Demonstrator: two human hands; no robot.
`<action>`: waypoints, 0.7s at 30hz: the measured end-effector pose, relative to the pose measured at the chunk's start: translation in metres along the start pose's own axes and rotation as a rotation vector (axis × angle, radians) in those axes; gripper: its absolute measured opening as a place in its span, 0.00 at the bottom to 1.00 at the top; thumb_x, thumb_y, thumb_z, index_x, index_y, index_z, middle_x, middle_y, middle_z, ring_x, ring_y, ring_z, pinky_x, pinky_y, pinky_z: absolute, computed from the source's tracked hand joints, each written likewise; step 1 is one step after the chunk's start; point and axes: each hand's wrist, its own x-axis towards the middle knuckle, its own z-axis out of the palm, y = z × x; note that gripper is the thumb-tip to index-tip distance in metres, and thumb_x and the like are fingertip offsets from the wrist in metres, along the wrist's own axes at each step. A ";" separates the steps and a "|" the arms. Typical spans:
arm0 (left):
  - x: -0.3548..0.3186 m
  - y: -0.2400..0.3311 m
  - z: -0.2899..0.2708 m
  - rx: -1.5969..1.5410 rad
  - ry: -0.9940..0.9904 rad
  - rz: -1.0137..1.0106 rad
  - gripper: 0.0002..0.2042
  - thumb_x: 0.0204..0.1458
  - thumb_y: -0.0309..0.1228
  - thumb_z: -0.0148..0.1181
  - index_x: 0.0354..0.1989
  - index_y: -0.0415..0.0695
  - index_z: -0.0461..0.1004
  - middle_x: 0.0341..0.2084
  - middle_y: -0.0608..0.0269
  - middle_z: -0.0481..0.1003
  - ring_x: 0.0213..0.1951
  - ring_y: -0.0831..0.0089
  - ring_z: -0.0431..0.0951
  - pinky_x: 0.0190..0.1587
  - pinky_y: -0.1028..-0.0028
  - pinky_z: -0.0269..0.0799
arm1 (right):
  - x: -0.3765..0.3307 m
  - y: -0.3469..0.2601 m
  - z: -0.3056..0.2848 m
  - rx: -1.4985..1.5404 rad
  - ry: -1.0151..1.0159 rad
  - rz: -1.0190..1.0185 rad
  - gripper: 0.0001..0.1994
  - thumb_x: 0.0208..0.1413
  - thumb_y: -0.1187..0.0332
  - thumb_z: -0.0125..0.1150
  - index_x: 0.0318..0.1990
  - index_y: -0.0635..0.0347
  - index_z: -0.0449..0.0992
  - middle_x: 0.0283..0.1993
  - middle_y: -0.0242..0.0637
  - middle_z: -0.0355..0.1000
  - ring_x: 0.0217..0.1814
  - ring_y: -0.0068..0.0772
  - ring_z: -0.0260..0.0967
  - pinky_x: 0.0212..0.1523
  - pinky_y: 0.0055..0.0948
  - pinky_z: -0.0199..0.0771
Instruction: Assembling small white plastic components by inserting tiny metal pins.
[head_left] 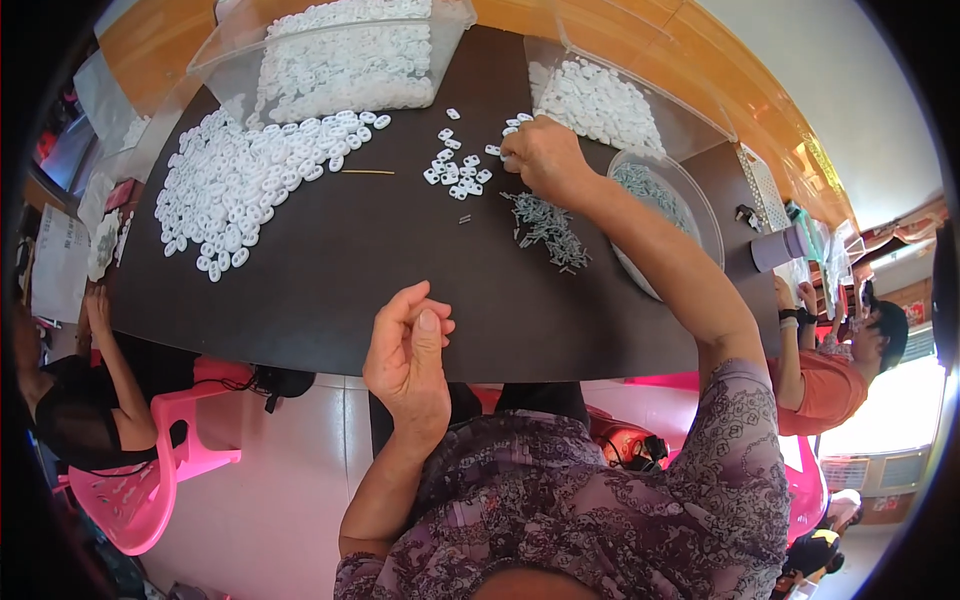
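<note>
My right hand (546,160) reaches to the far side of the dark table, fingers bent down and closed at a few small white plastic pieces (493,150). Whatever its fingertips hold is hidden. Closer to me, my left hand (408,365) hovers at the table's near edge, thumb against curled fingers; I cannot see what is inside. Between the hands lie a loose cluster of white pieces with holes (459,180) and a heap of small grey metal pins (548,232). Two pins (464,219) lie apart from that heap.
A large pile of white oval pieces (215,180) covers the table's left. Clear bins (205,62) of white parts stand behind. A round clear tub (712,235) with grey pins and a purple cup (778,249) are right. A thin yellow stick (368,172) lies mid-table. People sit on both sides.
</note>
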 end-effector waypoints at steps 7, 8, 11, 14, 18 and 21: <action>0.001 0.000 -0.001 -0.009 -0.002 -0.002 0.11 0.57 0.25 0.51 0.46 0.34 0.69 0.31 0.60 0.73 0.28 0.80 0.71 0.31 0.83 0.68 | 0.008 0.002 0.002 -0.044 0.012 -0.066 0.05 0.42 0.73 0.55 0.20 0.65 0.71 0.26 0.50 0.72 0.32 0.53 0.69 0.33 0.45 0.69; 0.001 0.000 -0.001 -0.001 -0.008 0.004 0.11 0.57 0.25 0.51 0.46 0.34 0.69 0.31 0.60 0.73 0.28 0.80 0.71 0.31 0.83 0.68 | 0.005 0.002 0.000 -0.043 0.011 -0.068 0.05 0.42 0.73 0.55 0.20 0.65 0.71 0.26 0.50 0.72 0.32 0.53 0.69 0.33 0.45 0.69; 0.002 -0.001 -0.004 -0.003 0.000 -0.010 0.11 0.57 0.25 0.52 0.46 0.34 0.69 0.31 0.60 0.74 0.28 0.80 0.72 0.30 0.83 0.68 | -0.002 -0.023 -0.017 0.520 -0.070 0.220 0.08 0.48 0.69 0.54 0.26 0.66 0.74 0.24 0.37 0.71 0.24 0.27 0.65 0.27 0.28 0.66; 0.004 0.002 -0.003 -0.072 0.007 -0.072 0.11 0.57 0.25 0.52 0.46 0.34 0.69 0.31 0.60 0.74 0.28 0.80 0.72 0.30 0.83 0.68 | -0.018 -0.068 -0.049 0.976 -0.294 0.383 0.09 0.51 0.67 0.57 0.29 0.65 0.75 0.25 0.29 0.71 0.27 0.17 0.63 0.27 0.18 0.62; 0.006 0.006 -0.002 -0.154 0.001 -0.107 0.10 0.56 0.25 0.53 0.44 0.33 0.70 0.29 0.60 0.74 0.27 0.80 0.72 0.30 0.82 0.68 | -0.032 -0.104 -0.068 1.175 -0.366 0.470 0.09 0.52 0.64 0.59 0.32 0.61 0.76 0.26 0.27 0.72 0.27 0.15 0.64 0.26 0.16 0.61; 0.003 0.009 -0.001 -0.105 0.012 -0.116 0.10 0.56 0.25 0.54 0.44 0.34 0.70 0.29 0.60 0.74 0.27 0.80 0.72 0.29 0.82 0.68 | -0.036 -0.117 -0.067 1.224 -0.405 0.518 0.09 0.52 0.65 0.60 0.32 0.62 0.76 0.25 0.27 0.71 0.27 0.15 0.64 0.26 0.16 0.61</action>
